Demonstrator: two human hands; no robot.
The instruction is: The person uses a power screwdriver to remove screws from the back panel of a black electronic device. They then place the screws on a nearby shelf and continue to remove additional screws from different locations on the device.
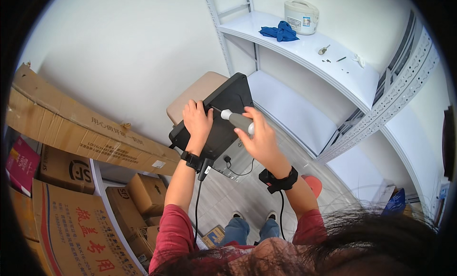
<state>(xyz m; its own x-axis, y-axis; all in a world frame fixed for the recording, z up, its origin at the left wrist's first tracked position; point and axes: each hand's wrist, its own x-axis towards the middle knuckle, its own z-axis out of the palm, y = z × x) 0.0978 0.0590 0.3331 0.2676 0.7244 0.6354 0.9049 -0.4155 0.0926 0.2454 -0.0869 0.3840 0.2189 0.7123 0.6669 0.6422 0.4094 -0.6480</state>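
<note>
Head view | our right hand [261, 139] clamps screwdriver [239, 121] | left hand [197, 121] on black panel [220, 134], grip we cannot tell | panel seems stiff, weighty: best held by edges [250, 92]

Case [218, 134] matt plastic; screwdriver handle [239, 121] smooth plastic; shelf [304, 46] glossy metal; carton [71, 115] matt cardboard.

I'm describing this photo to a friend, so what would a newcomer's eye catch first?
Probably the grey-handled screwdriver in the right hand, near the middle, pointing at a flat black device that the left hand rests on. After that, the white rice cooker and crumpled blue cloth on the shelf at upper right.
</note>
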